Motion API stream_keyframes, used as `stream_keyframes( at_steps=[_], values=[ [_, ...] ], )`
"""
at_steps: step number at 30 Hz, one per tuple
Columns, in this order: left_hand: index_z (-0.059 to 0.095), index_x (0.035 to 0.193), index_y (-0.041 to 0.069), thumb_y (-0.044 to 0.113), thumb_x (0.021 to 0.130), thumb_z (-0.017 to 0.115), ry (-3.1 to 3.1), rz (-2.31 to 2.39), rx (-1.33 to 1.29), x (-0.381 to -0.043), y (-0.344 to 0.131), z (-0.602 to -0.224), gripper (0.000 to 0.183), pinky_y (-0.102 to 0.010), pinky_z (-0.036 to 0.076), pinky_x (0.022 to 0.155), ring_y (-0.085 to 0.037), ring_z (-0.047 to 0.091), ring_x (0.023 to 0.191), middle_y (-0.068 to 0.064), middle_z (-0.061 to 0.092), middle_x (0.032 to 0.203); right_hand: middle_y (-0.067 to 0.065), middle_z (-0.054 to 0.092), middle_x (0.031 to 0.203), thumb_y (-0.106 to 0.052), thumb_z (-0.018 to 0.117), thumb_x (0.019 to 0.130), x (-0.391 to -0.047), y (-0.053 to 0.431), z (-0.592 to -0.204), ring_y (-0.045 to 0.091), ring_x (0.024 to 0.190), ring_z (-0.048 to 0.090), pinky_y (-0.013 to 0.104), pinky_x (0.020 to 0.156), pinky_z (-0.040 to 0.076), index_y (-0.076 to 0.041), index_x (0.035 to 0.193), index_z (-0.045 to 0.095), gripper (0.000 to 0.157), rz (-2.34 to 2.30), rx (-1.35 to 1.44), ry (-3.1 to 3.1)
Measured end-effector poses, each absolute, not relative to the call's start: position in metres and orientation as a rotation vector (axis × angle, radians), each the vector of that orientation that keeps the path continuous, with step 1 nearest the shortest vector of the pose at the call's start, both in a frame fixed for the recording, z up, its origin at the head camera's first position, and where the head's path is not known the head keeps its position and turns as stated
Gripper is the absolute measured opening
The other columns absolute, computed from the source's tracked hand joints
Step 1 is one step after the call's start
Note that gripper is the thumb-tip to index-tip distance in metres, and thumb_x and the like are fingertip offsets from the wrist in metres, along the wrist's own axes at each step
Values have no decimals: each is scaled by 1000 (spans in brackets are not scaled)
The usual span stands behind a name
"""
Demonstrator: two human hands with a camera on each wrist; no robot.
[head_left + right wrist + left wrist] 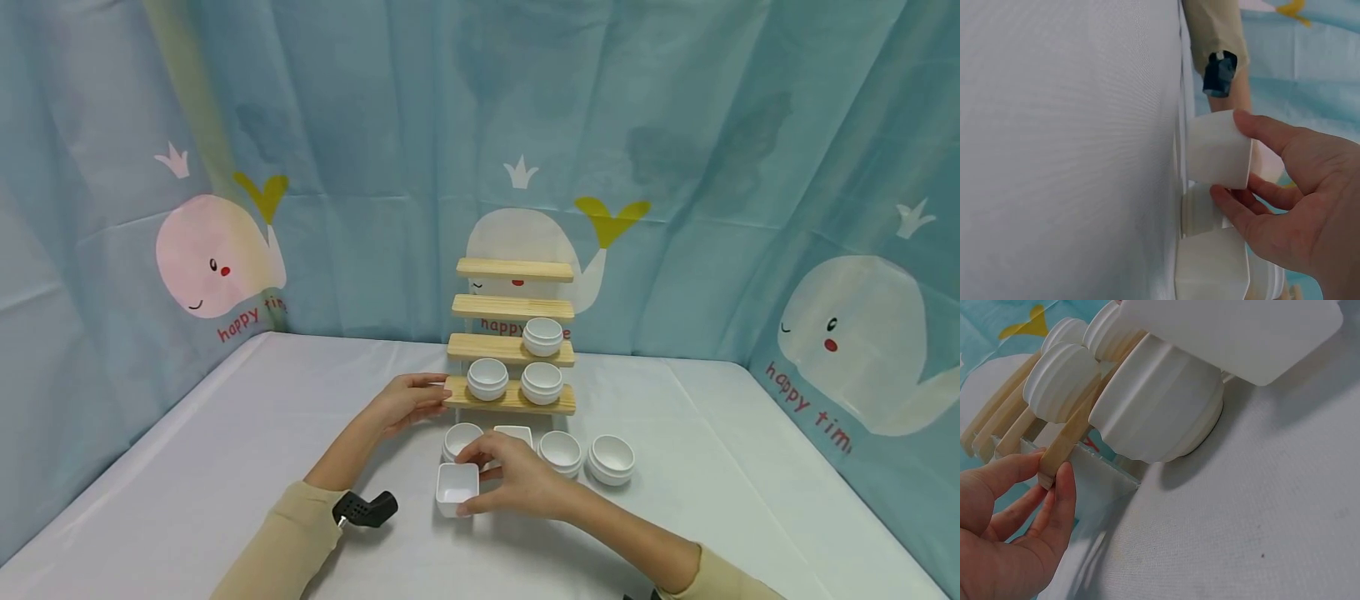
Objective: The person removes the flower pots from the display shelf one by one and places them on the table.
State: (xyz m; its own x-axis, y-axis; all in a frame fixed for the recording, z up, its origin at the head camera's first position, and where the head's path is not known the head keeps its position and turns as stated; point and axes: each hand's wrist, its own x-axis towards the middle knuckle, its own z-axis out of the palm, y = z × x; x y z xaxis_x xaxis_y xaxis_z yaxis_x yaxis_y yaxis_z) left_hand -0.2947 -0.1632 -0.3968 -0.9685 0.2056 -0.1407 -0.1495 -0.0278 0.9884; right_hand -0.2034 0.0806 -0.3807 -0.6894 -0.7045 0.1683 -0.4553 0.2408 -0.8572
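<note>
My left hand (405,402) pinches the left end of the lowest board on a stepped rack (513,345) with wooden shelves; the left wrist view shows thumb and fingers on that board (1071,434). In front of the rack, my right hand (525,477) holds a small white square bowl (457,490) by its side between thumb and fingers. In the right wrist view this square bowl (1219,150) appears close over the tabletop. A round white bowl (461,439) stands just behind it. Another square bowl (513,432) is partly covered by my right hand.
Two round bowls stand on the lowest shelf, and one round bowl (543,336) on the shelf above. Right of my right hand, two more round bowls (611,460) stand on the white tabletop (720,492). A blue curtain (360,167) with whale prints hangs behind.
</note>
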Motion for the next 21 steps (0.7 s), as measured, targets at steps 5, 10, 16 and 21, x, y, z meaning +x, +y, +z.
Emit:
stream_keyframes(
  at_steps=[5, 10, 16, 21],
  values=[
    [45, 153, -10, 4, 104, 64, 2007, 2087, 55, -296, -163, -398, 54, -19, 63, 79, -6, 70, 81, -10, 66, 114, 16, 63, 114, 2, 92, 78, -203, 80, -380, 24, 107, 67, 20, 91, 61, 10, 117, 67, 48, -1414, -1082, 2270],
    [45, 153, -10, 5, 105, 65, 2000, 2089, 46, -297, -163, -398, 54, -20, 63, 80, -7, 70, 82, -11, 65, 116, 15, 61, 114, 1, 92, 79, -203, 80, -381, 22, 108, 66, 19, 91, 61, 10, 118, 67, 47, -1371, -1090, 2287],
    [45, 153, -10, 5, 105, 64, 2005, 2083, 45, -296, -164, -397, 54, -19, 63, 80, -6, 70, 81, -12, 65, 117, 18, 59, 118, -2, 92, 81, -202, 79, -383, 29, 110, 66, 19, 93, 60, 9, 119, 65, 48, -1307, -1100, 2306],
    [45, 153, -10, 5, 105, 64, 2001, 2082, 43, -295, -164, -396, 54, -19, 63, 79, -6, 70, 81, -10, 65, 114, 17, 60, 120, -5, 91, 83, -203, 78, -383, 29, 111, 65, 17, 94, 59, 8, 121, 65, 49, -1277, -1090, 2321]
  ],
)
